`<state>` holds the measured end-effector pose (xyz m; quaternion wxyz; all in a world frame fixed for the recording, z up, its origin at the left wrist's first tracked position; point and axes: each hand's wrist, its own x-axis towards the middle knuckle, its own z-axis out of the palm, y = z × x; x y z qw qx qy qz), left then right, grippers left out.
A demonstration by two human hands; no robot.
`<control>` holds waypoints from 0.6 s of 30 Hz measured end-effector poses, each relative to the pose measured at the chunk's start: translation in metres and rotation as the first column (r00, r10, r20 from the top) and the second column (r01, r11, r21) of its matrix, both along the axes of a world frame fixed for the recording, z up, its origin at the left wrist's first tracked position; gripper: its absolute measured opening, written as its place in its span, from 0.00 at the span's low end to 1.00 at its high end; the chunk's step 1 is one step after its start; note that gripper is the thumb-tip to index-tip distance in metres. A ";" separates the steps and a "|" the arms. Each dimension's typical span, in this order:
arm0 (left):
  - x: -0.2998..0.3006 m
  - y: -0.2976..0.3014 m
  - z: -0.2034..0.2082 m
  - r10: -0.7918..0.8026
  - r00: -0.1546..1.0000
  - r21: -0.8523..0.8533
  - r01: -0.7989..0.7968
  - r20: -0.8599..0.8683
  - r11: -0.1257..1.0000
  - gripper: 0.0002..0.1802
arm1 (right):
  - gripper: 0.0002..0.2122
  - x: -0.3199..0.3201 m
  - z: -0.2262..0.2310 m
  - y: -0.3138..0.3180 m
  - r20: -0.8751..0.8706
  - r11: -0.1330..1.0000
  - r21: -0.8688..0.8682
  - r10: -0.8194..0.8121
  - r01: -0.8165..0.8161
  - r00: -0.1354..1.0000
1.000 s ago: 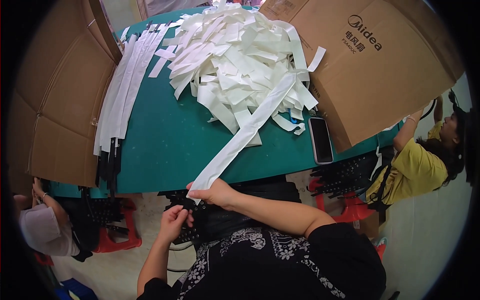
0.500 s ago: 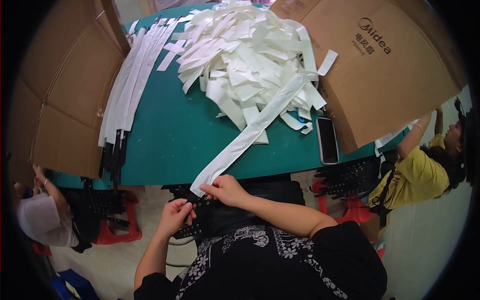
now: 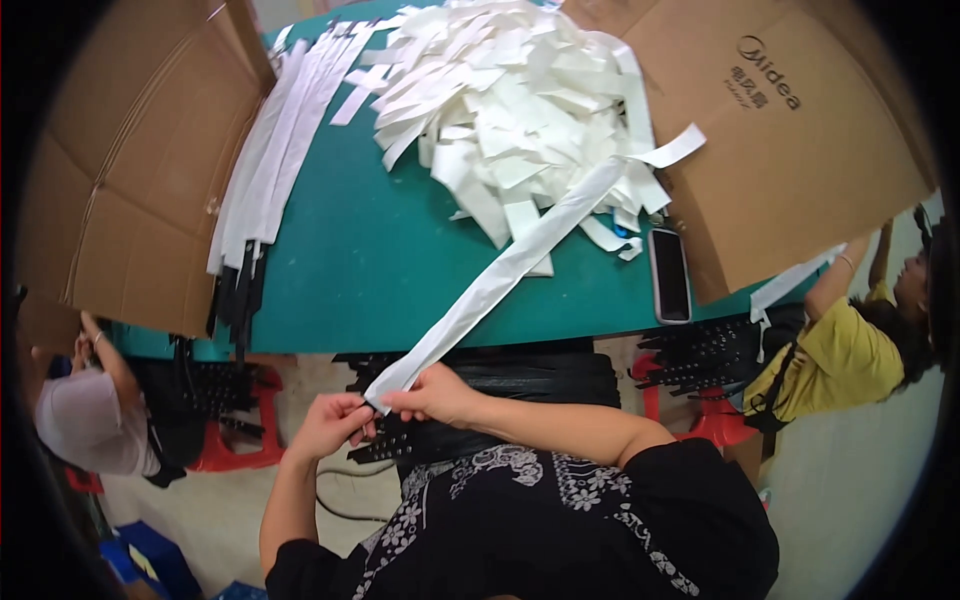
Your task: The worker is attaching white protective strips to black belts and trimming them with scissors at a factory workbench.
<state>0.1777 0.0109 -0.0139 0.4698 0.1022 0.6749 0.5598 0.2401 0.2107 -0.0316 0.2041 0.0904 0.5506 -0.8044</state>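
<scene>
— What do the two hands have?

— Both pinch the near end of a long white fabric strip (image 3: pixel 505 272). The left hand (image 3: pixel 330 425) closes its fingers on the tip from the left, and the right hand (image 3: pixel 435 392) grips it from just beside, thumb and fingers pressed on the cloth. The two hands nearly touch each other.

— Where does the strip run?

— Up and away from the hands to the right, across the edge of the teal-topped bench (image 3: pixel 370 260), into a loose heap of short white fabric strips (image 3: pixel 500 110) at the far side.

— What else lies about?

— Far to the left of the hands, a neat bundle of long white strips with black ends (image 3: pixel 265 170) hangs over the bench edge. To the right of the hands, near the bench edge, lies a dark flat phone (image 3: pixel 669 273). Large brown cardboard boxes (image 3: pixel 790 140) stand at both sides. Just beyond the hands, under the bench, sits a stack of black studded straps (image 3: pixel 520 372).

— Anyone else?

— A person in a yellow shirt (image 3: pixel 850 360) far right, another in a pale top (image 3: pixel 85 420) far left.
</scene>
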 end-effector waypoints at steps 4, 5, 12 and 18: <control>0.002 -0.012 -0.014 0.012 0.994 0.068 -0.020 0.109 0.998 0.06 | 0.09 0.006 -0.009 -0.003 0.096 0.996 -0.088 -0.009 0.018 0.995; 0.003 -0.010 -0.015 -0.001 0.994 0.075 -0.007 0.105 0.997 0.06 | 0.09 0.009 -0.012 -0.008 0.086 0.996 -0.088 0.025 -0.017 0.996; 0.009 0.018 -0.006 0.202 0.979 0.108 -0.204 0.029 0.973 0.10 | 0.09 0.000 -0.010 0.009 -0.080 1.000 -0.005 -0.021 0.020 0.997; 0.017 -0.015 -0.017 0.313 0.949 0.174 -0.312 0.022 0.934 0.12 | 0.17 -0.056 0.014 0.177 0.117 0.526 -0.614 -0.677 0.588 0.727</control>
